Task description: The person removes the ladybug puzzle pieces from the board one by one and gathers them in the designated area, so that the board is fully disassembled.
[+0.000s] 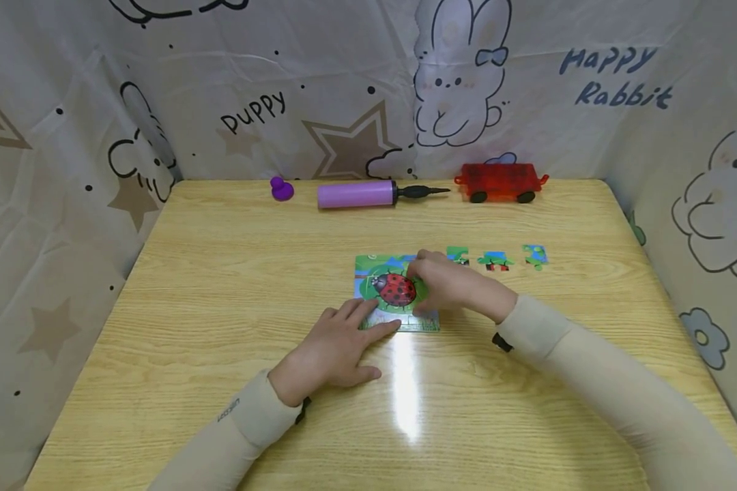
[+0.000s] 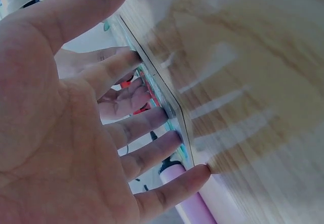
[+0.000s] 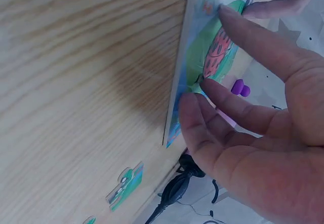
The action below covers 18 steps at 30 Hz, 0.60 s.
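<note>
A jigsaw puzzle (image 1: 396, 290) with a red ladybug on a green leaf lies flat on the wooden table. My left hand (image 1: 344, 344) is spread at its lower left, fingertips resting on the puzzle's near corner and edge. In the left wrist view those fingers are nearly straight along the board's rim (image 2: 178, 105). Over the right side of the puzzle, my right hand (image 1: 445, 283) touches the picture with thumb and fingertips set apart, as the right wrist view shows; no loose piece appears between them. Its palm hides part of the puzzle's right side from the head view.
Right of the puzzle lie loose pieces: one (image 1: 458, 254) close to the right hand, a second (image 1: 495, 260) and a third (image 1: 535, 256). Along the back edge stand a purple knob-like thing (image 1: 281, 189), a pink hand pump (image 1: 356, 195) and a red toy wagon (image 1: 500, 181).
</note>
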{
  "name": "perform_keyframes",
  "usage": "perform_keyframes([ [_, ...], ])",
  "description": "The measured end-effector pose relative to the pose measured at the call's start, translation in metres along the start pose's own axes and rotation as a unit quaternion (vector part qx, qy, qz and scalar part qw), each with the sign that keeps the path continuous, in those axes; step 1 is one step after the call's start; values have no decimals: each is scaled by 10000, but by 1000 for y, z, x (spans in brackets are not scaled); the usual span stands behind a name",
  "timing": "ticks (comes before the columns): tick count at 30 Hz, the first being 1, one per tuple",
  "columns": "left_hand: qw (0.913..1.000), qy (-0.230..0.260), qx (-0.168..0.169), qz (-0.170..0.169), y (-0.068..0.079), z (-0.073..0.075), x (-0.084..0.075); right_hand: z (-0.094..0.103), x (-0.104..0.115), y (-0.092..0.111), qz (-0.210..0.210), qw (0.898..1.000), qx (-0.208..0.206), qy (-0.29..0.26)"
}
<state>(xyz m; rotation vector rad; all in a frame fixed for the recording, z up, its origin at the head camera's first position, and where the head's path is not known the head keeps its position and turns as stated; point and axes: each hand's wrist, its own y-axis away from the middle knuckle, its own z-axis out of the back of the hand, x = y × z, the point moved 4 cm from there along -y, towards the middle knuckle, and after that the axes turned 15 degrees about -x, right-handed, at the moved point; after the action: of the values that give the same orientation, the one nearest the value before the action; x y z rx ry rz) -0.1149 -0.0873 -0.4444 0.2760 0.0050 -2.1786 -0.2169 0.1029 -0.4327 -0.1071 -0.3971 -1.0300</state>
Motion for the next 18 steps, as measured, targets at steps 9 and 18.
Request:
perform_keyframes([
  [9,9999,81,54,55,-1,2,1,1,1,-12,-47,9994,342,82],
  [18,9998,95,155,112,-3,2,0,-1,-1,-21,-330,9965,744,209],
])
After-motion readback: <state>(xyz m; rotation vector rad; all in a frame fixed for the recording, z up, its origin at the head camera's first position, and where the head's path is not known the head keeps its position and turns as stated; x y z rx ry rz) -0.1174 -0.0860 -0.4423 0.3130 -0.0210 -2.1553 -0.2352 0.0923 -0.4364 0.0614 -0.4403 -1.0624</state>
